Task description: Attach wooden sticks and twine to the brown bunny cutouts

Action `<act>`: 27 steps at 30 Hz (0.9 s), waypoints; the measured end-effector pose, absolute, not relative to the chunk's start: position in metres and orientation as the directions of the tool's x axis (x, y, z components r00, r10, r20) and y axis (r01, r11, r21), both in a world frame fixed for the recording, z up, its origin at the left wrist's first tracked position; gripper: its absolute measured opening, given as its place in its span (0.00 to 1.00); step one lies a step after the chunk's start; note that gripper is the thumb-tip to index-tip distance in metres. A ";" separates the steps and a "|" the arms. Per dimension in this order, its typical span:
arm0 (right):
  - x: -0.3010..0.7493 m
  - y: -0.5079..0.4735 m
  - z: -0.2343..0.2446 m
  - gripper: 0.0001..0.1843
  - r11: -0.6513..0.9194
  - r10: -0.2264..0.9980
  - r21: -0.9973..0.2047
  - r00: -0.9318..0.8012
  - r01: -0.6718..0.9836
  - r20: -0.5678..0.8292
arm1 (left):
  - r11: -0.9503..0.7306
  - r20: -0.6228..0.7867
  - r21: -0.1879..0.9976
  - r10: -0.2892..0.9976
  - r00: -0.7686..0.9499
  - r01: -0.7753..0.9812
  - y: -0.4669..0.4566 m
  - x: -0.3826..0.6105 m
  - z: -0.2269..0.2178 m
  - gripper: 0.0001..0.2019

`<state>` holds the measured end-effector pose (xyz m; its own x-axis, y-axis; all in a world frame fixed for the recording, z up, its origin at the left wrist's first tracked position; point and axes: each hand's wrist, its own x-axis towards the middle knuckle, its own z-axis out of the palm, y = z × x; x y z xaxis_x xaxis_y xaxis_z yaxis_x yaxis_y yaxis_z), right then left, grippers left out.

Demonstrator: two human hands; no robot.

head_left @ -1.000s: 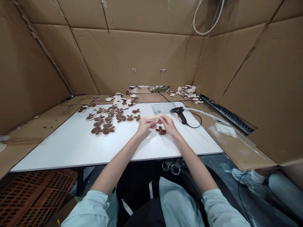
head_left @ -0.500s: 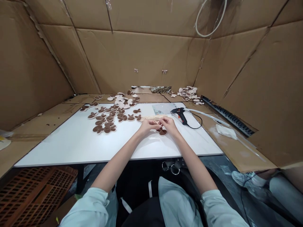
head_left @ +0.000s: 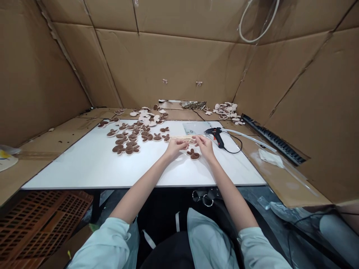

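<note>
My left hand (head_left: 174,146) and my right hand (head_left: 204,144) rest side by side on the white table (head_left: 84,168), fingers pinched. Between their fingertips is a small pale string or bow, too small to name surely. A brown bunny-ear shaped piece (head_left: 193,154) lies on the table just below and between the hands. A bundle of thin wooden sticks (head_left: 181,138) lies right behind the fingers. A black glue gun (head_left: 215,133) lies to the right of my right hand, its cord trailing right.
Several brown ear-shaped pieces (head_left: 131,136) are spread at the table's back left. Pale pieces (head_left: 226,110) are heaped at the back right on cardboard. Cardboard walls enclose the table. An orange crate (head_left: 42,220) sits low on the left. A power strip (head_left: 275,140) runs along the right.
The view has shifted a little. My hands have drawn slightly apart and moved a bit up the table; the brown piece now shows fully between them.
</note>
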<state>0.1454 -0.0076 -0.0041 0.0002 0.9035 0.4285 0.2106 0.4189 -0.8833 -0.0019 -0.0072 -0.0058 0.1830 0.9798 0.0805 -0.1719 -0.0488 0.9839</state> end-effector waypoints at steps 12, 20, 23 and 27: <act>0.145 -0.007 -0.008 0.18 0.402 0.913 -0.887 -0.023 0.228 0.408 | -0.082 0.111 0.983 0.979 0.172 -0.166 -0.007 -0.002 -0.006 0.16; 0.145 -0.006 -0.007 0.18 0.415 0.910 -0.892 -0.076 0.177 0.408 | -0.070 0.101 0.984 0.978 0.184 -0.164 -0.008 -0.001 -0.006 0.16; 0.146 -0.005 -0.007 0.14 0.384 0.923 -0.905 -0.091 0.184 0.373 | -0.069 0.102 0.985 0.973 0.207 -0.158 -0.009 -0.001 -0.006 0.14; 0.146 -0.005 -0.006 0.11 0.358 0.934 -0.915 -0.087 0.184 0.347 | -0.081 0.112 0.987 0.963 0.245 -0.136 -0.010 -0.001 -0.008 0.10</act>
